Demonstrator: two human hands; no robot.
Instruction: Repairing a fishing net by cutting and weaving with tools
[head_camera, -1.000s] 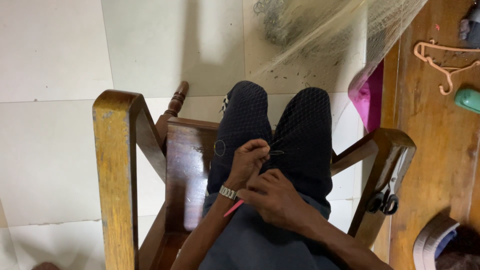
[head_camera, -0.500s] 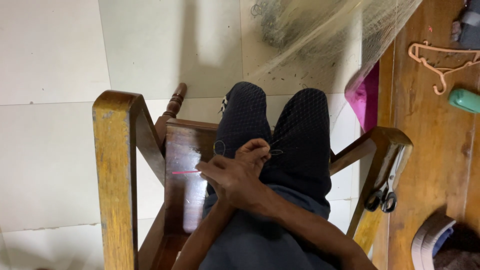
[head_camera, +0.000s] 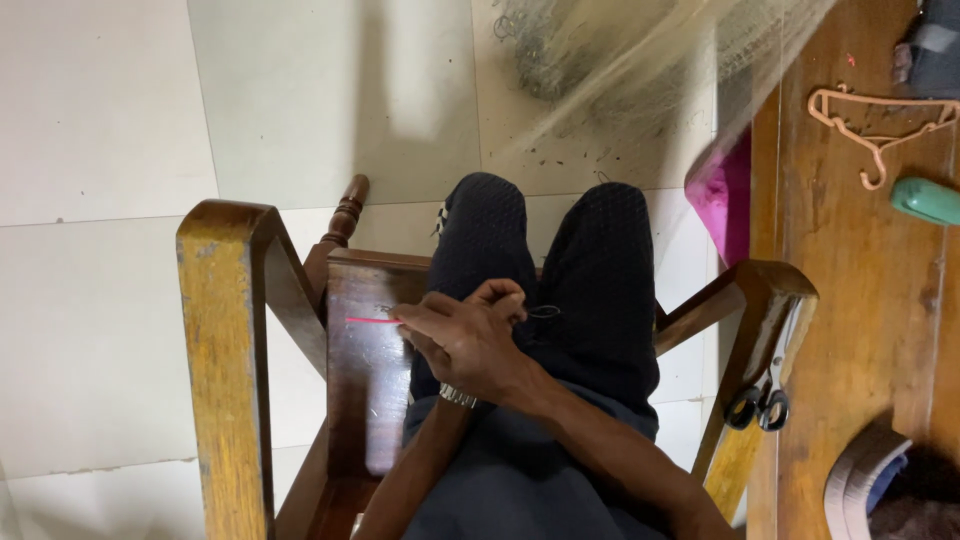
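My right hand (head_camera: 465, 340) pinches a thin pink needle (head_camera: 372, 321) in its fingers, tip over the chair seat (head_camera: 365, 400). My left hand (head_camera: 500, 298) lies beneath, fingers curled, apparently holding dark thread (head_camera: 545, 312). Scissors (head_camera: 762, 400) hang on the right armrest (head_camera: 760, 300).

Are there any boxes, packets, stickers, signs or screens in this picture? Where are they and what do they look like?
No boxes, packets, labels, signs or screens show anywhere.
Nearest to it: a small teal object lying on the wooden table at the right, rounded, plain, too small to tell what it is.
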